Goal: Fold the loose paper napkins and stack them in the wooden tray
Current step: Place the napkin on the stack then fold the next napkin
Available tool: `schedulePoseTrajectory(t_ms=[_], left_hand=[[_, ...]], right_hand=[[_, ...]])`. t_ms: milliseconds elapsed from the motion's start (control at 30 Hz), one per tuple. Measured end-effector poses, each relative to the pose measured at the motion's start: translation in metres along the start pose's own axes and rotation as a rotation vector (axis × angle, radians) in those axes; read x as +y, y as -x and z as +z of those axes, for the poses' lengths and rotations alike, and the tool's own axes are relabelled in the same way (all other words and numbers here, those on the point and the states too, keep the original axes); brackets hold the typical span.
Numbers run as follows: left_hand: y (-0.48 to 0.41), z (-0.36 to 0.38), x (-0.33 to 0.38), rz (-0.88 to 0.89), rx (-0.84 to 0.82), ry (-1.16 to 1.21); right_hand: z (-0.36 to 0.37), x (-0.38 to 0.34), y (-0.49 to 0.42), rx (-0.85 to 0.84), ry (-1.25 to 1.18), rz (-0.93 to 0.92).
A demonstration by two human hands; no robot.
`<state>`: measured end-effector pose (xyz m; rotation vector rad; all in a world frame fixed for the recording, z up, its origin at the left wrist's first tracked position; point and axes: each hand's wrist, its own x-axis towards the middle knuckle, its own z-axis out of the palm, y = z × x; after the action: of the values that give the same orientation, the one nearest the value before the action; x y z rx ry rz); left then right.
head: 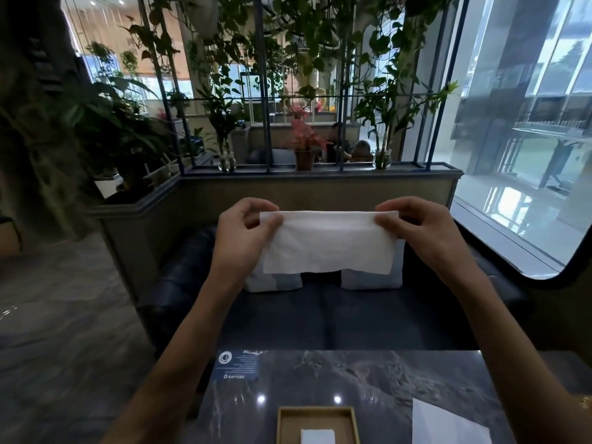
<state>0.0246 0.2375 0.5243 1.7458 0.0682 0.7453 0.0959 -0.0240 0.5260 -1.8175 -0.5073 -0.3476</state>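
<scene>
above the table (400, 376), seen from the head camera, both hands hold one white napkin (330, 243) stretched flat in the air. left hand (243, 238): thumb and fingers pinched on the napkin's upper left corner. right hand (423, 233): thumb and fingers pinched on its upper right corner. the napkin hangs as a wide rectangle, top edge level and taut between the hands, lower edge free and slightly wavy; it is well above the table and touches nothing but the fingers. tray (315, 415): a shallow wooden box at the near edge of the dark marbled table, between the forearms, with a small folded white napkin (317, 436) lying inside it. loose sheet (448, 426): another white napkin flat on the table, just right of the tray and apart from it. blue card (238, 363): lies at the table's far left corner. behind the held napkin, a dark sofa (320, 315) with two pale cushions (275, 280).
</scene>
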Motion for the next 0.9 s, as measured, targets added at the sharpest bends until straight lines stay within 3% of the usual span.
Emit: schedulePoseTrajectory(t_ms=[333, 500, 633, 733, 800, 900], left_hand=[[-0.002, -0.007, -0.003, 0.110, 0.085, -0.227], [0.002, -0.011, 0.008, 0.069, -0.011, -0.152], [0.008, -0.020, 0.008, 0.172, -0.117, -0.493], [0.020, -0.016, 0.009, 0.210, -0.358, -0.508], [0.027, -0.001, 0.015, 0.111, -0.584, -0.335], [0.036, 0.017, 0.016, -0.021, -0.766, -0.050]], right_hand=[[0.000, 0.000, -0.011, -0.038, 0.051, -0.040], [0.010, -0.002, -0.011, -0.025, -0.010, -0.152], [0.017, -0.012, -0.013, 0.018, 0.098, -0.287], [0.012, -0.038, -0.019, -0.286, 0.261, -0.338], [0.012, -0.062, -0.023, -0.549, 0.402, -0.369], [0.021, -0.083, -0.026, -0.725, 0.505, -0.440]])
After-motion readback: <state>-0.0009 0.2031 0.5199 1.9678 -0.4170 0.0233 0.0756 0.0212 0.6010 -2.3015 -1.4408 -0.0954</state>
